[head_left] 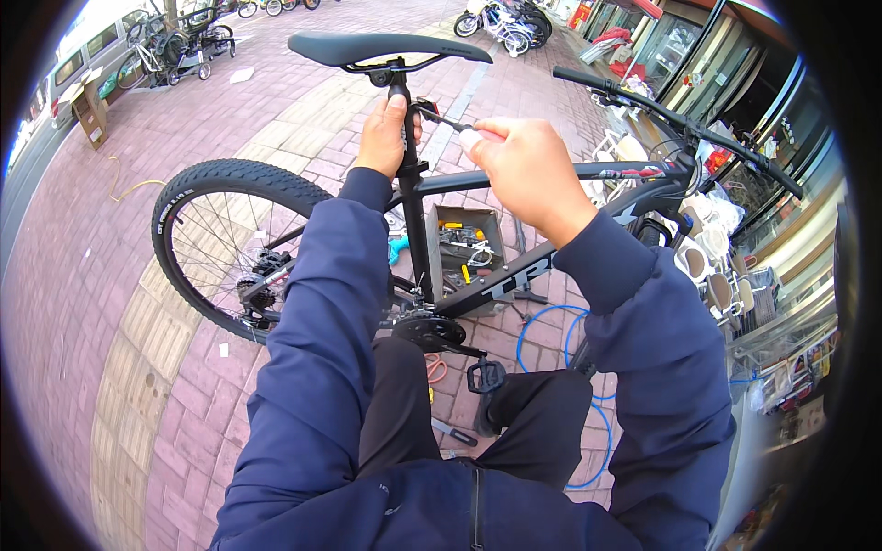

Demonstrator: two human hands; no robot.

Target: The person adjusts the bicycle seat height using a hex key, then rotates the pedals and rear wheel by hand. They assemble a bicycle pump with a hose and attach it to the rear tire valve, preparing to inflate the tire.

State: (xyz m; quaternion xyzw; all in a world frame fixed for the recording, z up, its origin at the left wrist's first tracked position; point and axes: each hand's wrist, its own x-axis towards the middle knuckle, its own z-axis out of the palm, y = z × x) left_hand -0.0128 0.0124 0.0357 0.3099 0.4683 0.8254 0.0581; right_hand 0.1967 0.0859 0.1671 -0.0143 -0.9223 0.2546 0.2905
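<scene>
A black bicycle stands across in front of me, its dark saddle point(386, 48) at the top of the view. Just below that saddle, my left hand point(378, 138) is closed round the black seatpost point(410, 147). My right hand point(533, 170) grips a screwdriver point(448, 121), its handle mostly hidden by the fingers. The metal shaft points left toward a small red reflector point(428, 107) beside the seatpost. Whether the tip sits in a screw is too small to tell. The bicycle frame point(496, 289) passes beneath my right wrist.
A grey toolbox point(497, 241) with tools lies behind the frame. Blue hose point(602, 441) loops over the brick paving at the right. The rear wheel point(230, 248) is on the left, handlebars point(680, 124) on the right. A pedal point(485, 375) juts near my knees.
</scene>
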